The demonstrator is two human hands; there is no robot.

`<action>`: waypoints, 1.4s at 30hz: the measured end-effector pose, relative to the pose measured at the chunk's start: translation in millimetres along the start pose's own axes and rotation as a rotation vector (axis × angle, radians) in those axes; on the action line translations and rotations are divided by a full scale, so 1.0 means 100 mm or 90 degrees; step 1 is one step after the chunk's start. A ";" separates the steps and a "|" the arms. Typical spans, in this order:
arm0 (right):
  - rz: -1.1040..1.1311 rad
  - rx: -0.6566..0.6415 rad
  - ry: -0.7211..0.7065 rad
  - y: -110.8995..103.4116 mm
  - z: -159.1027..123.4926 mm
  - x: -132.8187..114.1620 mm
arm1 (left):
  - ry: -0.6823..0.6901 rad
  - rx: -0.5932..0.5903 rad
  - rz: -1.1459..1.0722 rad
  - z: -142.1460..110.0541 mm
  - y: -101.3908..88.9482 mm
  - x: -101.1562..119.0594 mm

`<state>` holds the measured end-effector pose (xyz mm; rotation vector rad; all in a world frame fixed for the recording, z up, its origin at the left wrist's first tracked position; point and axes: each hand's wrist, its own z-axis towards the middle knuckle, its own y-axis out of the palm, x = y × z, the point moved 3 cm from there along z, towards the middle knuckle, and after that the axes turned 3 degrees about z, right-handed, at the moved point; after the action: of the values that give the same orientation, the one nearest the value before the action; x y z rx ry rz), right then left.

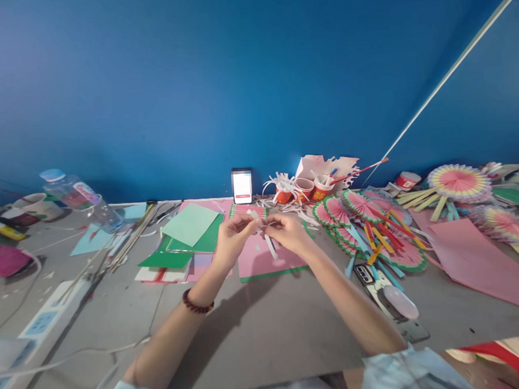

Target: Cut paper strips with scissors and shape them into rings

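Over a pink sheet with a green edge [254, 261], both hands meet fingertip to fingertip. A thin white strip [271, 249], paper or tape, dangles below the fingers. My right hand [291, 234] pinches it near its top. My left hand [235, 237] is also closed in a pinch at a small white bit of it between the fingertips. The fingers partly hide how the strip runs between them. Just behind the hands lies a pleated pink and green striped paper piece [238, 209].
Green sheets [191, 224] lie left of the hands. Paper fans [374, 223] and a phone [381, 287] are at right. Red cups [305, 189] and an upright lit phone [242, 186] stand near the wall. A tilted bottle [70, 190] and power strip [40, 325] are at left.
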<state>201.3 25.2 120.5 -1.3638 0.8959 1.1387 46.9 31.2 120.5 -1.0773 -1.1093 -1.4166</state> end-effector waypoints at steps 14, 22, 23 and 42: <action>0.066 -0.041 -0.005 0.07 0.01 0.02 | 0.006 0.065 -0.071 -0.01 -0.02 -0.02; 0.012 -0.003 -0.036 0.03 0.02 -0.03 | -0.003 0.047 -0.093 -0.04 0.01 0.03; 0.004 0.008 -0.033 0.02 0.03 -0.03 | -0.009 0.042 -0.101 -0.04 0.01 0.03; 0.098 0.020 -0.083 0.05 0.04 0.03 | 0.034 0.005 0.078 0.00 0.01 0.00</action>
<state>196.4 28.8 116.3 -1.1963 0.9332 1.3098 47.5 30.8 120.5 -1.0772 -0.9935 -1.3349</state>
